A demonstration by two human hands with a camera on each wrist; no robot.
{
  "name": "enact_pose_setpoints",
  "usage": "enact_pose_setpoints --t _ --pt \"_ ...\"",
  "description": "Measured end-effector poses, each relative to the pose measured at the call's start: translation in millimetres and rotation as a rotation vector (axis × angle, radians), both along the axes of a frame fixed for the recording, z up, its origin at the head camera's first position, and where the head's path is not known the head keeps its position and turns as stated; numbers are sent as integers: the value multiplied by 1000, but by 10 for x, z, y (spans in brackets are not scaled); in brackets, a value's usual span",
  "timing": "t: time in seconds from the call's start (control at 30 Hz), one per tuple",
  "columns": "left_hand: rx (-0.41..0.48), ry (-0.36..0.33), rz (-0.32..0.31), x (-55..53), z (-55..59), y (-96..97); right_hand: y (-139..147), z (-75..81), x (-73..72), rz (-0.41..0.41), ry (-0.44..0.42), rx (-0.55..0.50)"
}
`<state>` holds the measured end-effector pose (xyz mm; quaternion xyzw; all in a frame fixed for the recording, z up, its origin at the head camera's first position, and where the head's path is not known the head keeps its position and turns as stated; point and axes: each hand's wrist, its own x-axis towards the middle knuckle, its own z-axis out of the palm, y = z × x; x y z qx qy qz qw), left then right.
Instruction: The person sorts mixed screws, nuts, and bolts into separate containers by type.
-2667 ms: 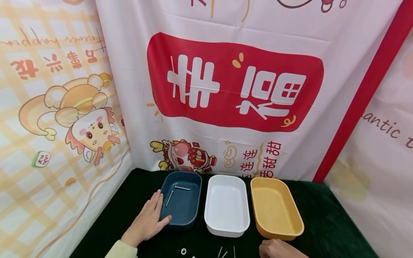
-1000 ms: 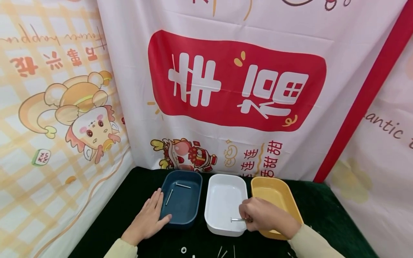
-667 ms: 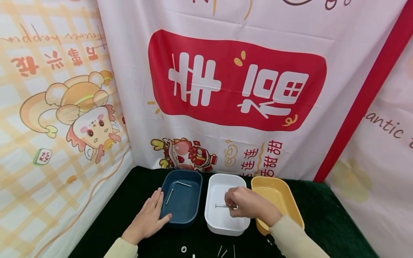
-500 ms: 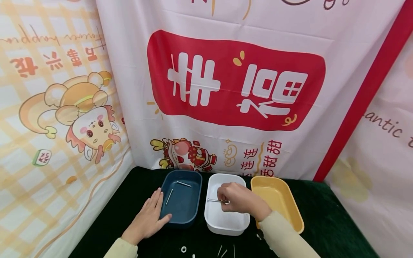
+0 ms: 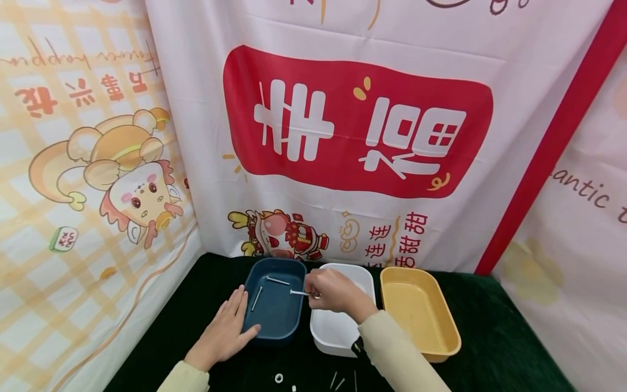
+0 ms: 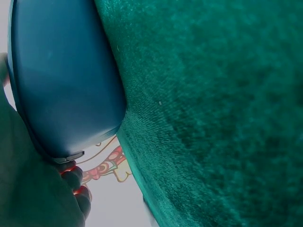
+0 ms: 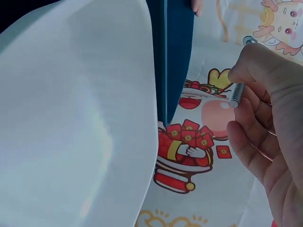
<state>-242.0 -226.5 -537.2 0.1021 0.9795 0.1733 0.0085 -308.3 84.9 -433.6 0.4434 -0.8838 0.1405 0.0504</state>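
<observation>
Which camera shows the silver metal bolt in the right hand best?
The right wrist view: the silver metal bolt looks biggest, its ridged end clear, though the right hand hides its middle. The head view shows it small, one end sticking out. The left wrist view misses it.

I identify a fabric-walled booth: a red-and-white banner [image 5: 350, 128] hangs along the far edge of the green-covered table [image 5: 499, 326], a yellow-checked cloth [image 5: 88, 179] along its left edge; room type beyond: indeterminable.

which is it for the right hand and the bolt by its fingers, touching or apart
Touching. The right wrist view shows the right hand pinching the bolt, its threaded end poking out of the grip.
</observation>
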Motion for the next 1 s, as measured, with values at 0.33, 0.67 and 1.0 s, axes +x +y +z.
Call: enact_pose_setpoints --t 0.33,0.67,1.0 --pt "-10 3 1 -7 -25 -3 -352 -35 -142 -16 -25 48" --pt "13 31 -7 -52 -53 8 -441 -12 -157 -130 164 -9" --pt "14 23 -6 -11 -28 -10 -141 88 -42 -154 52 6"
